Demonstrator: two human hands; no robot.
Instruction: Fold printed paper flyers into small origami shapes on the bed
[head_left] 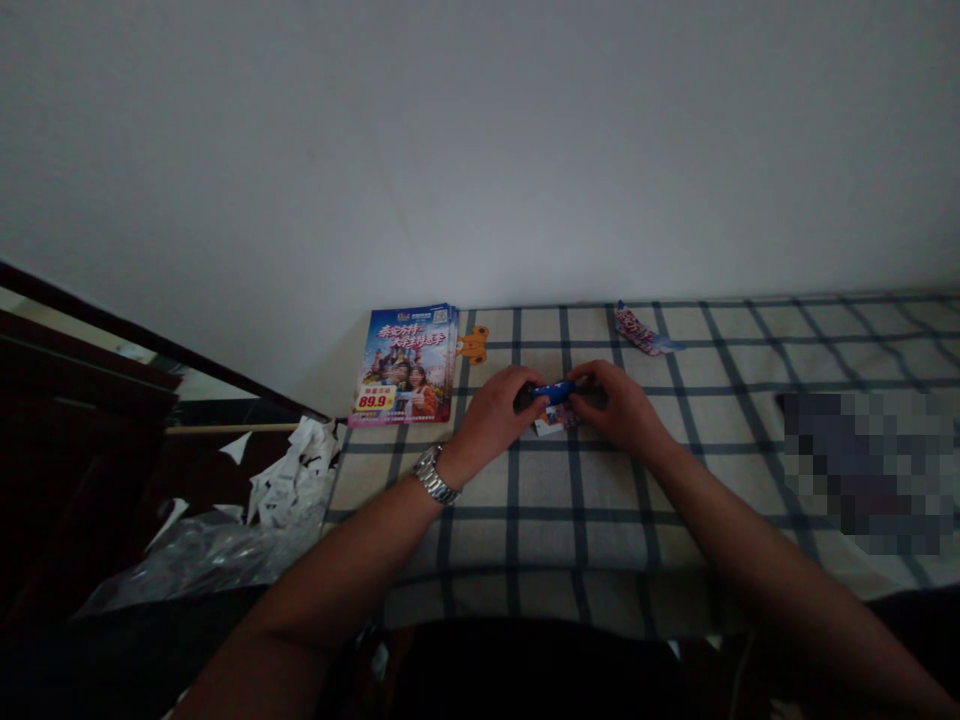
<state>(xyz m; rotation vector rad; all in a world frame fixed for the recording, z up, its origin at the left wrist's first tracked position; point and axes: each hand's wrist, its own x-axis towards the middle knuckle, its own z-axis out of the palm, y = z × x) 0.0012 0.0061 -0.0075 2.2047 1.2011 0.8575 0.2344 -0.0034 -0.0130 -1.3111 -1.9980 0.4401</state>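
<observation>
A small piece of printed paper (pixel 553 392), blue along its top and folded or rolled over there, is pinched between both hands above the checked cloth (pixel 487 540). My left hand (pixel 504 405), with a metal watch (pixel 435 475) on its wrist, closes on the paper's left end. My right hand (pixel 611 405) grips the right end between thumb and fingers. Below the blue part, a pale section with a picture shows. Left of the hands lies a stack of printed flyers (pixel 405 365), and an orange bear-shaped figure (pixel 473 345) is beside it.
A curved, cut-out printed scrap (pixel 643 332) lies near the back wall (pixel 480 150). On the right a dark object (pixel 862 470) is blurred out. Torn white paper (pixel 296 475) and clear plastic (pixel 217 550) are heaped beyond the cloth's left edge.
</observation>
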